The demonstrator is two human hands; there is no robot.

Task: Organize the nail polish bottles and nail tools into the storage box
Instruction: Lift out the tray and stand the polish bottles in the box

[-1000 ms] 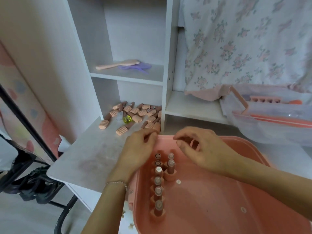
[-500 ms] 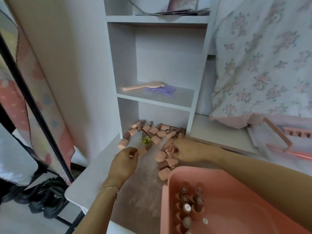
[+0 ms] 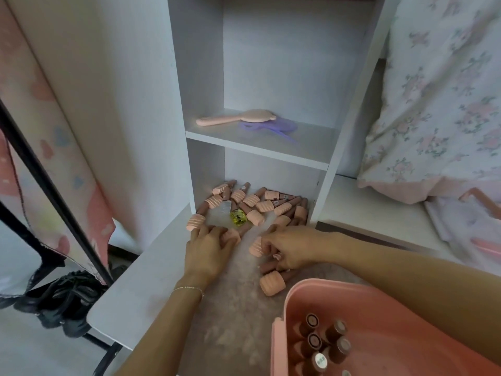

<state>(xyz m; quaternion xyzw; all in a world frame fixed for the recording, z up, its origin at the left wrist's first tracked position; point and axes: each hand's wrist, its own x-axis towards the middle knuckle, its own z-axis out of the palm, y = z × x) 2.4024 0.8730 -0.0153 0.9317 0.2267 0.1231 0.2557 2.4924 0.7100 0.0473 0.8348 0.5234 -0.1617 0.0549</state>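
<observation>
Several nail polish bottles [image 3: 254, 202] with ribbed peach caps lie in a heap in the bottom cubby of the white shelf unit, around a small yellow bottle [image 3: 238, 218]. My left hand [image 3: 207, 249] rests palm down at the heap's near edge, fingers curled over one bottle [image 3: 233, 236]. My right hand [image 3: 291, 246] is closed on a peach-capped bottle [image 3: 255, 246], with two more bottles [image 3: 272, 282] lying just below it. The pink storage box [image 3: 385, 308] sits at lower right, with several bottles [image 3: 322, 343] standing upright in its left slots.
A peach hairbrush [image 3: 234, 118] and a purple comb [image 3: 271, 127] lie on the shelf above. Floral fabric [image 3: 439, 104] hangs at right over a clear bin with a pink handle [image 3: 479, 203]. A black rack frame [image 3: 54, 191] and dark shoes [image 3: 65, 297] stand at left.
Both hands have left the pink box and reached forward to the bottle heap. The view has tilted up toward the shelf. My right hand has closed on a bottle.
</observation>
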